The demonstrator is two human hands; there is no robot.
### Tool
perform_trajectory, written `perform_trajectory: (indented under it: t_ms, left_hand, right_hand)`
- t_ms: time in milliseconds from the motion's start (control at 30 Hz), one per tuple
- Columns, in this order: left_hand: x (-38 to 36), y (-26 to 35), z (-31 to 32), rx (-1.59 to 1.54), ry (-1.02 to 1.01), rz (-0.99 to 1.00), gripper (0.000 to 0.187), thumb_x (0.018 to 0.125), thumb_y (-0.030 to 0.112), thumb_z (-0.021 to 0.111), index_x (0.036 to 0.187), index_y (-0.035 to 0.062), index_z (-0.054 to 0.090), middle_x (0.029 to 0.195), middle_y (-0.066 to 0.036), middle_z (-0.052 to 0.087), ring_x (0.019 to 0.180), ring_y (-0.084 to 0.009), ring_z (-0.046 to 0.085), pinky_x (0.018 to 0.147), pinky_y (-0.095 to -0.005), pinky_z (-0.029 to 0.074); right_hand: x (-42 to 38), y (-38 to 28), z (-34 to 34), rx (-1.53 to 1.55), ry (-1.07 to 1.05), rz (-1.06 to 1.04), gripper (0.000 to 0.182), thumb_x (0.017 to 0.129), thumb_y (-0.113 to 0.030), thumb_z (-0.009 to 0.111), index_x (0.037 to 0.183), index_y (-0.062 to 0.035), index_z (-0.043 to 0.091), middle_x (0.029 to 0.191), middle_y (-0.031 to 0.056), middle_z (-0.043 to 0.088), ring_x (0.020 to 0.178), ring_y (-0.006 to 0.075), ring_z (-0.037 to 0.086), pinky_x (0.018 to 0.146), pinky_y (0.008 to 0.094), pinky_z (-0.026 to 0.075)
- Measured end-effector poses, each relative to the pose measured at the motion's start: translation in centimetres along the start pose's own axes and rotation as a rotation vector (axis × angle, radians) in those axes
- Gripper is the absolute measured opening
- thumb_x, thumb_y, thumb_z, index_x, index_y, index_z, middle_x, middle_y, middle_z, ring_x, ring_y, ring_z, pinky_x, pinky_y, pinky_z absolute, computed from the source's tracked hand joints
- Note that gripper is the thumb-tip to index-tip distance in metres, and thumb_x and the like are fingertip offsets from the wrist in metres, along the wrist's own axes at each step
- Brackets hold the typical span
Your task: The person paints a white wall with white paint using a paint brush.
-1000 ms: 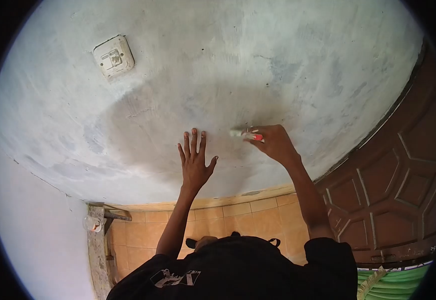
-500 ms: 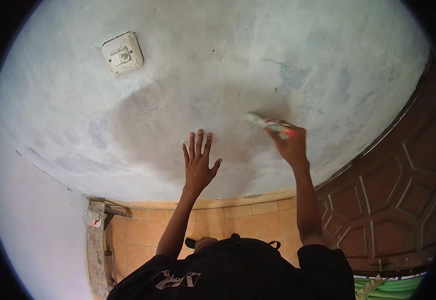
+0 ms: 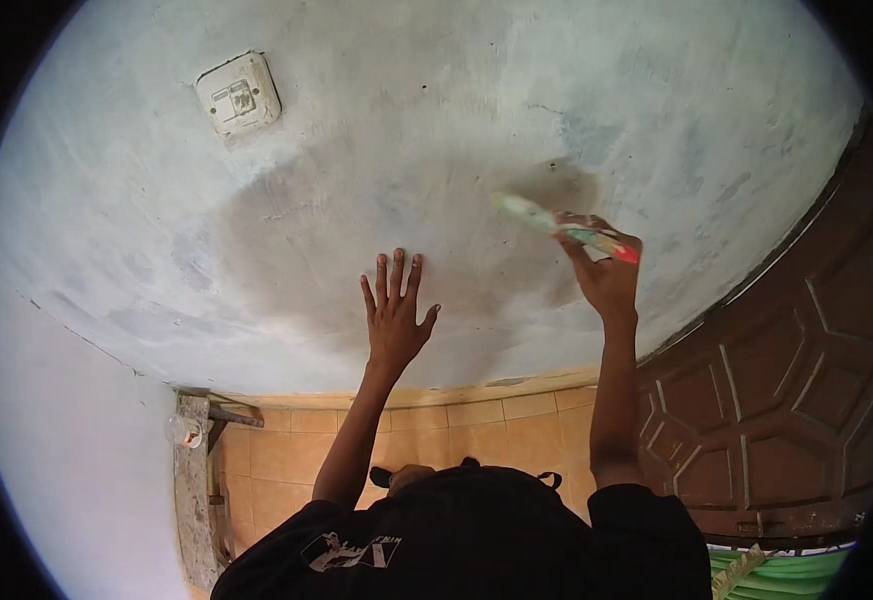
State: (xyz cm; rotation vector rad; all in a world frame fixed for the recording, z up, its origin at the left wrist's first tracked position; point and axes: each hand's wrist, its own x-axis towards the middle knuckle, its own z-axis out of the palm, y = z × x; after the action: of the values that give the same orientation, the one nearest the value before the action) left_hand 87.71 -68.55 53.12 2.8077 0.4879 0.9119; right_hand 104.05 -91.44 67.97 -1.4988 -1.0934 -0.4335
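Note:
My left hand (image 3: 394,318) lies flat against the pale, patchy wall (image 3: 377,130), fingers spread and pointing up. To its right, my right hand (image 3: 609,278) is closed round the handle of a paintbrush (image 3: 579,233), which has red at its end. The brush is blurred, and its pale head points up and left, over the wall. A darker grey-brown patch of wall (image 3: 307,240) spreads around both hands, with the brush head at its upper right part.
A worn light switch (image 3: 240,97) is on the wall at upper left. A wooden bench (image 3: 194,480) with a clear cup (image 3: 184,431) stands at lower left. A brown panelled door (image 3: 787,400) is on the right, above green cloth (image 3: 797,575). Orange tiles (image 3: 477,440) cover the floor.
My right hand has moved the paintbrush to the right and slightly up along the wall. My left hand stays flat in nearly the same place. The dark area at upper right looks more distinct.

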Motion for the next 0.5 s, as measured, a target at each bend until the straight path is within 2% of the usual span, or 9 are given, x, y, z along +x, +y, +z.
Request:
perform_trajectory:
  t_ms: [133, 167, 267, 300, 400, 500]
  left_hand:
    - [0.0, -0.1, 0.3, 0.020, 0.010, 0.008, 0.089, 0.084, 0.035, 0.075, 0.158, 0.0170, 0.028, 0.166, -0.011, 0.017, 0.154, -0.0357, 0.011, 0.120, -0.0635, 0.009]
    - [0.0, 0.0, 0.2, 0.018, 0.007, 0.010, 0.089, 0.084, 0.035, 0.075, 0.158, 0.0172, 0.028, 0.166, -0.011, 0.017, 0.154, -0.0359, 0.011, 0.120, -0.0635, 0.009]
    - [0.1, -0.2, -0.2, 0.020, -0.004, 0.004, 0.090, 0.083, 0.035, 0.075, 0.158, 0.0175, 0.028, 0.166, -0.011, 0.017, 0.154, -0.0361, 0.011, 0.120, -0.0638, 0.009]
    - [0.2, -0.1, -0.2, 0.018, -0.013, -0.001, 0.090, 0.083, 0.035, 0.075, 0.158, 0.0175, 0.028, 0.166, -0.011, 0.017, 0.154, -0.0362, 0.011, 0.120, -0.0638, 0.009]
    - [-0.1, -0.1, 0.0, 0.010, -0.013, -0.007, 0.091, 0.083, 0.035, 0.075, 0.158, 0.0173, 0.028, 0.166, -0.011, 0.017, 0.154, -0.0361, 0.011, 0.120, -0.0639, 0.009]
    - [0.0, -0.1, 0.0, 0.012, -0.006, 0.003, 0.090, 0.083, 0.035, 0.075, 0.158, 0.0169, 0.029, 0.166, -0.011, 0.017, 0.154, -0.0361, 0.011, 0.120, -0.0639, 0.009]
  right_hand:
    - [-1.2, 0.2, 2.7, -0.311, -0.594, 0.050, 0.017, 0.087, -0.014, 0.077, 0.101, -0.0044, 0.076, 0.090, 0.0105, 0.075, 0.073, 0.0139, 0.070, 0.070, 0.0283, 0.055]
    - [-1.8, 1.7, 3.5, -0.509, -0.633, -0.003, 0.018, 0.088, -0.018, 0.077, 0.101, -0.0061, 0.077, 0.089, 0.0095, 0.075, 0.069, 0.0146, 0.069, 0.065, 0.0284, 0.053]
    - [-0.6, 1.5, 2.3, -0.281, -0.276, -0.005, 0.016, 0.087, -0.013, 0.077, 0.101, -0.0044, 0.076, 0.092, 0.0098, 0.076, 0.075, 0.0143, 0.071, 0.067, 0.0286, 0.055]
    - [-0.4, 1.6, 1.6, -0.230, -0.145, -0.017, 0.014, 0.085, -0.007, 0.077, 0.099, -0.0029, 0.076, 0.095, 0.0094, 0.076, 0.081, 0.0144, 0.073, 0.071, 0.0287, 0.057]
    - [0.1, 1.0, 0.1, -0.180, -0.129, -0.025, 0.014, 0.084, -0.002, 0.077, 0.097, -0.0018, 0.076, 0.097, 0.0091, 0.077, 0.085, 0.0148, 0.073, 0.075, 0.0299, 0.058]
    - [-0.5, 1.0, 1.3, -0.334, -0.461, -0.024, 0.014, 0.084, -0.005, 0.077, 0.098, -0.0025, 0.076, 0.095, 0.0091, 0.077, 0.082, 0.0140, 0.073, 0.071, 0.0306, 0.057]
